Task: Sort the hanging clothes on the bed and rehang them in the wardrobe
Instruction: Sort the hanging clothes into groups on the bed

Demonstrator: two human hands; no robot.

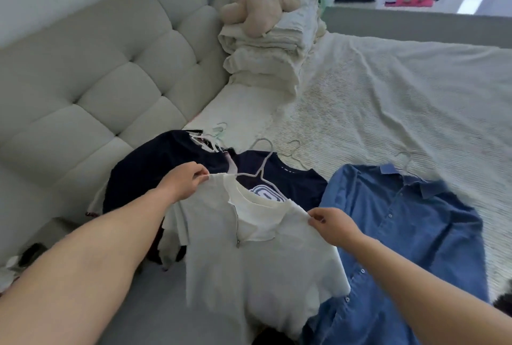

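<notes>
One white top [260, 256], one blue denim shirt [401, 234], two dark navy garments [155, 167]. One plush toy [257, 4], one stack of folded bedding [274, 48].

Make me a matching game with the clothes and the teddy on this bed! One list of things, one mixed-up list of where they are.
Things:
1. white top
2. blue denim shirt
3. navy T-shirt
4. teddy bear

Places:
A. on top of the stack of folded blankets
B. lying flat on the bedspread, at the right
C. held up at the shoulders by the left hand and the right hand
D. partly hidden behind the white top

Pairs: 1-C, 2-B, 3-D, 4-A
</notes>
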